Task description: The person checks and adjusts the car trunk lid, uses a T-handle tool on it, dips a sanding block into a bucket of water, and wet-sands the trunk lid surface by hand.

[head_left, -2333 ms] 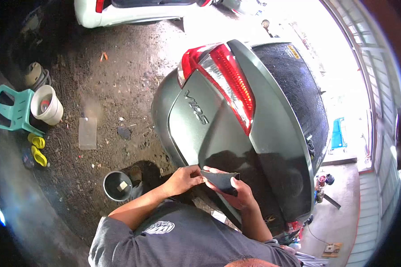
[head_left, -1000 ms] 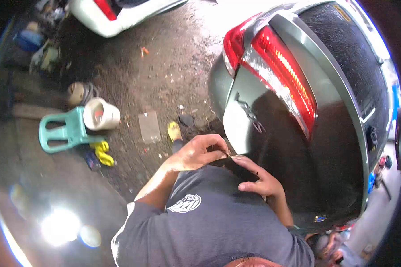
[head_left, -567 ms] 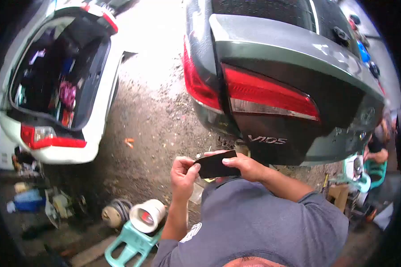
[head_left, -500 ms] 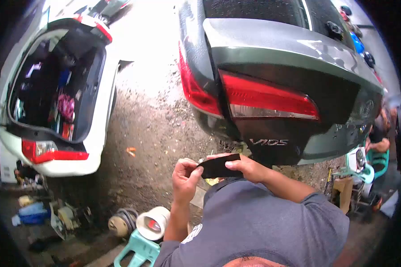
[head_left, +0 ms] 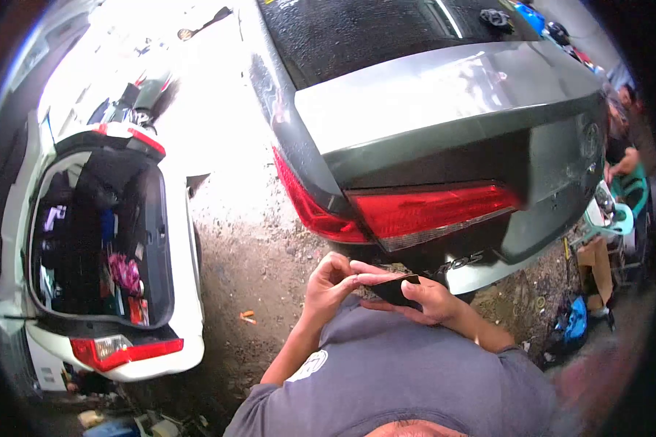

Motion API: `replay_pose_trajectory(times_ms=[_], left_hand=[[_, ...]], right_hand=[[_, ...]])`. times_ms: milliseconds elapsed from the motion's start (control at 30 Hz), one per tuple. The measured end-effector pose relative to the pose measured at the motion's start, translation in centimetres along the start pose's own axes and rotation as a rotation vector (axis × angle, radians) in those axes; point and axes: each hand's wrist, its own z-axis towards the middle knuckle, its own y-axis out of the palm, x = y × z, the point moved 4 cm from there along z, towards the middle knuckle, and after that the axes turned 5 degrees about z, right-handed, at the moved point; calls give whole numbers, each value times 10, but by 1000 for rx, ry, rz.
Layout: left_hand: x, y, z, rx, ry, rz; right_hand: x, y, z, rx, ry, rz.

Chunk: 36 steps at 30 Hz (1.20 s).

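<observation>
A thin black piece, like a strip or sheet, lies across the fingers of my right hand, whose thumb presses on it. My left hand is at the strip's left end, thumb and forefinger pinched together close to the right fingertips; whether it grips the strip is too small to tell. Both hands are in front of my chest, just below the rear of a dark grey car with a red tail light.
On the left stands a white car with its rear hatch open. Small orange pieces lie on the gravel ground. At the right are a teal stool, a cardboard piece, a blue bag and a seated person.
The view has shifted, and the cars appear lower. My hands have come closer together and the black piece is now tilted, with less of it showing.
</observation>
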Motion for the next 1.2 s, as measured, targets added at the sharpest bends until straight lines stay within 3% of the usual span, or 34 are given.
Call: replay_pose_trajectory(times_ms=[33,133,167,300,367,400,467,600,700,800,933,1067,1200], left_hand=[[2,-1,9,-22,-22,-37],[6,-3,33,-97,-20,-36],[11,-2,42,-163,44,10],[19,-14,71,-444,-8,91],[11,-25,87,-484,-88,-36],[8,-31,95,-508,-127,-99],[7,-44,114,-503,-238,-30],[18,-54,155,-611,-67,-142],[19,-53,180,-704,-121,-206],[22,-45,189,-742,-92,-247],[19,-41,193,-783,-134,-282],[16,-44,200,-805,-101,-234],[9,-43,201,-821,-60,-382]], right_hand=[[-4,5,4,78,-9,-28],[-22,16,10,245,-126,-607],[-27,21,10,296,-127,-578],[-25,43,10,496,-283,-475],[-13,51,19,614,-465,-422],[-9,53,20,665,-498,-613],[-7,74,42,885,-576,-646],[3,62,80,1095,-539,-1559],[5,49,101,1302,-413,-1843],[1,48,121,1429,-152,-1983],[-17,49,146,1500,29,-2095],[-33,44,162,1537,65,-2218],[-34,34,170,1597,98,-2223]])
